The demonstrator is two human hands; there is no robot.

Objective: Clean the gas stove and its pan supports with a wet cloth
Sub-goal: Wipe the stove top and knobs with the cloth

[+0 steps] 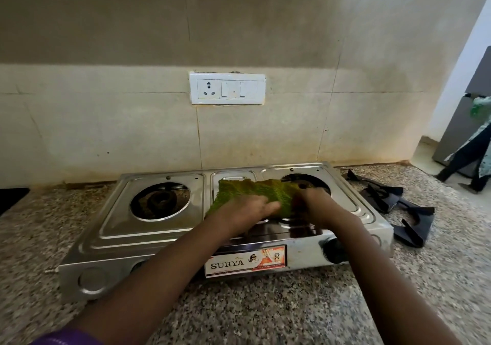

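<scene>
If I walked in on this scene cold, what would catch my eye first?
Most likely the green cloth, bright against the steel gas stove, with the left hand and right hand both gripping it at the stove's middle. Next, the black pan supports, lying off the stove on the granite counter to its right.
</scene>
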